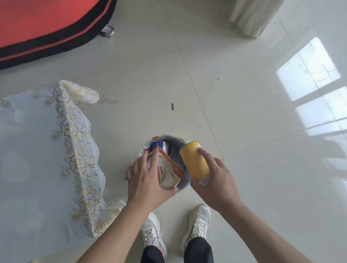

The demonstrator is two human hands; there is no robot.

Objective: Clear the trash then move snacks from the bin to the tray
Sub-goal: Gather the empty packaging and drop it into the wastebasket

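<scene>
The box [170, 171] and can [194, 162] hide most of the bin [177, 143]. Left hand [147, 178] grips the box, right hand [216, 179] the can.

Items:
- Tablecloth [26, 153]: white, sheer, with a gold floral embroidered border, draped over a table.
- Red cushioned piece with black edging [34, 24]: beyond the tablecloth, well apart.
- Small clear foot [107, 31]: at that piece's edge.
- Floor [240, 178]: glossy pale tiles, to the tablecloth's right.
- Small dark scrap [172, 106]: on the floor near the tablecloth's far corner.
- Pale curtain [258, 10]: far right of the tablecloth.
</scene>
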